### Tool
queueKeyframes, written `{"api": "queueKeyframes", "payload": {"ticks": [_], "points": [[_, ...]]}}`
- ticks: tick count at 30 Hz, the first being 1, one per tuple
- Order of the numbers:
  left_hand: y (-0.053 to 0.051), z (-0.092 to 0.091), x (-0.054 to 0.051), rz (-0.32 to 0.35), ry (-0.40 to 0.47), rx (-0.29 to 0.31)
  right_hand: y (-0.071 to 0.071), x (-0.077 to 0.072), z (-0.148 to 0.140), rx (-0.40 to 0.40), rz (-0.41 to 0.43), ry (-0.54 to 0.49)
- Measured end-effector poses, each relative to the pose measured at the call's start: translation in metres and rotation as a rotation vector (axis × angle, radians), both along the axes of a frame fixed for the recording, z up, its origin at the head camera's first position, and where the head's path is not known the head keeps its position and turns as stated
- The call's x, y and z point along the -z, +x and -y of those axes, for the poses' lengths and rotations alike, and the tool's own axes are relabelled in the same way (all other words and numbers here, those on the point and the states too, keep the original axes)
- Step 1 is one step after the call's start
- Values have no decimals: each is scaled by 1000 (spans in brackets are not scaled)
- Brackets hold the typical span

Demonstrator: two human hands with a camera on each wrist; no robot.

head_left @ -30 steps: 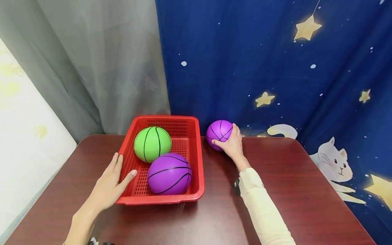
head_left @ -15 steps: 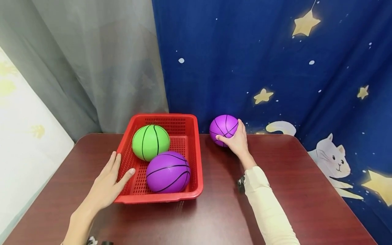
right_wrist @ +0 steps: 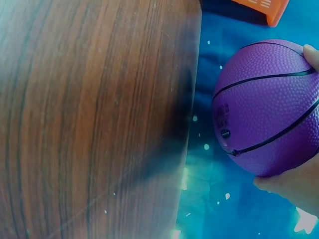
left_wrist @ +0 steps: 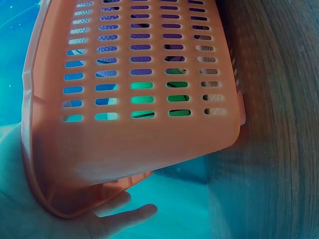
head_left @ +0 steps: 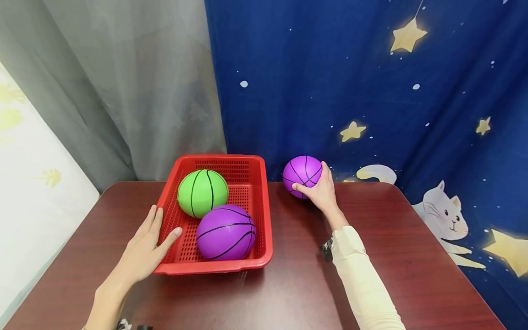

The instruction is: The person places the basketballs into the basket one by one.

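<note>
My right hand (head_left: 321, 192) grips a purple ball (head_left: 303, 176) with black seam lines, near the table's far edge. In the right wrist view the ball (right_wrist: 264, 107) appears raised off the tabletop, thumb and fingertips on opposite sides. Left of it stands a red perforated basket (head_left: 268, 215). Inside are a green ball (head_left: 203, 193) at the back left and another purple ball (head_left: 226, 232) at the front right. My left hand (head_left: 142, 247) rests on the basket's front-left rim, fingers straight and thumb over the inside. In the left wrist view the basket wall (left_wrist: 134, 149) partly hides that hand.
The brown wooden table (head_left: 297, 293) has its far edge close to a blue curtain (head_left: 288, 82) printed with stars and a cat. A grey curtain (head_left: 165, 91) hangs behind the basket. Left of the table is a white patterned surface (head_left: 33, 192).
My right hand and its purple ball have shifted slightly right and up, away from the basket, then stayed nearly still. The left hand keeps its place on the rim.
</note>
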State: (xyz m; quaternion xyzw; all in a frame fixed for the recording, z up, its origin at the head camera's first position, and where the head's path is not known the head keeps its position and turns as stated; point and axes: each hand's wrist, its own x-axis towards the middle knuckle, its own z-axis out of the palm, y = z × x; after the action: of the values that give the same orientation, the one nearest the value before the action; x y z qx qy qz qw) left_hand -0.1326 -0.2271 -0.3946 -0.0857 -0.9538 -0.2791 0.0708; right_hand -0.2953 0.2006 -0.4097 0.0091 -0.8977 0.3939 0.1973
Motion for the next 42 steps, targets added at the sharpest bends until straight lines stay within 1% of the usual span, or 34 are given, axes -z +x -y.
{"api": "queueKeyframes", "payload": {"ticks": [10, 17, 22, 26, 33, 42], "points": [[-1, -1, 1, -1, -2, -2, 6, -1, 3, -2, 3, -8], [-1, -2, 1, -11, 4, -2, 6, -5, 7, -27, -49, 15], [-1, -3, 1, -24, 9, 0, 7, -15, 11, -22, -89, -2], [0, -3, 1, -35, 5, -6, 8, -26, 17, -28, -121, -18], [2, -3, -1, -23, 2, -16, 12, -44, 36, -95, -169, -34], [4, -2, -1, -15, 3, -23, 17, -60, 67, -191, -217, -67]]}}
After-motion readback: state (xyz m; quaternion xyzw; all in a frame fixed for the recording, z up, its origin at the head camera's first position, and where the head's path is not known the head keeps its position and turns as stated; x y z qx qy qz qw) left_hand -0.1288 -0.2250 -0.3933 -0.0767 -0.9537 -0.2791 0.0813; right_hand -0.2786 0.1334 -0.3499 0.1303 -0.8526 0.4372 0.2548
